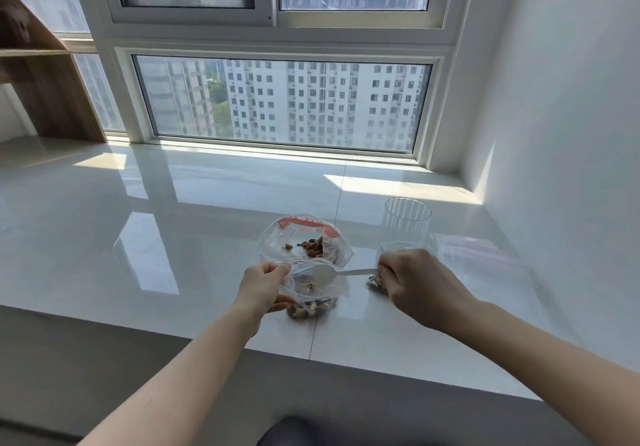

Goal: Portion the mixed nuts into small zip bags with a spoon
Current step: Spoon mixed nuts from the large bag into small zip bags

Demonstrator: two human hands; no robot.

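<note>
My left hand (265,289) pinches open the mouth of a small clear zip bag (313,298) with mixed nuts heaped at its bottom. My right hand (412,284) grips the handle of a white plastic spoon (332,274), whose bowl lies inside the bag's mouth. Just behind stands a larger clear bag with a red zip strip (304,237), open, with a clump of mixed nuts inside. Another small filled bag (375,282) peeks out under my right hand.
A clear ribbed plastic cup (408,215) stands behind my right hand. Flat empty zip bags (478,255) lie to its right near the wall. The glossy white sill (173,220) stretches left; its front edge runs just below my wrists. A window is behind.
</note>
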